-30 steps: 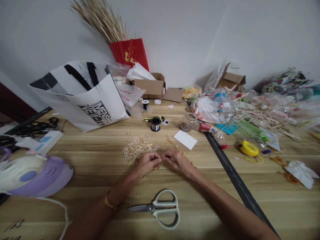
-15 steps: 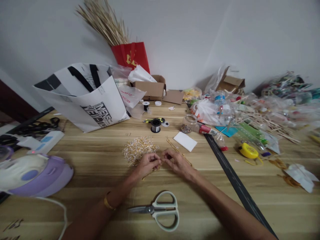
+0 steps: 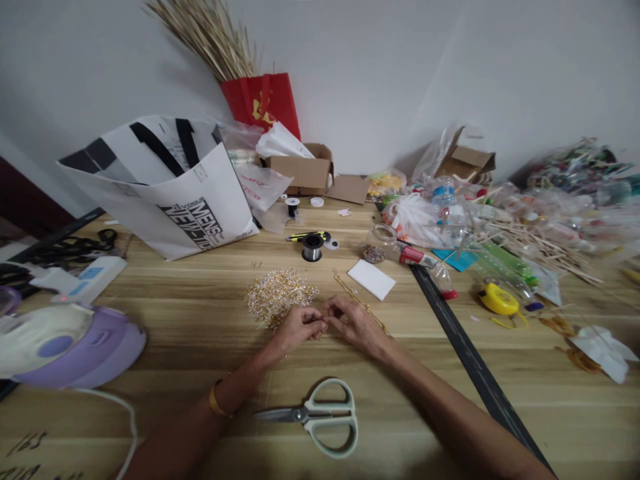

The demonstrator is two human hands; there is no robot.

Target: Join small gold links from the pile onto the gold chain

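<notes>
My left hand (image 3: 301,327) is closed in a pinch, its fingertips almost meeting those of my right hand (image 3: 354,325). Bits of gold chain show under the left fingers, mostly hidden by them. The right fingers are also pinched together; whatever small piece is between them is too small to make out. Just behind the left hand lies a heap of gold and clear beads (image 3: 280,293). A thin gold chain (image 3: 356,293) runs along the table beyond the right hand and passes behind it. Scissors (image 3: 327,417) with pale handles lie in front, blades pointing left.
Behind the hands are a wire spool (image 3: 313,249), a white card (image 3: 371,279) and a jar of beads (image 3: 380,245). A purple and cream appliance (image 3: 75,343) and a large white bag (image 3: 200,207) stand left. Right are a yellow tape measure (image 3: 499,299) and plastic bottles (image 3: 445,217).
Both hands stay nearly in place, fingertips still together. The gold strand hanging below my left hand shows less now. The view has shifted slightly.
</notes>
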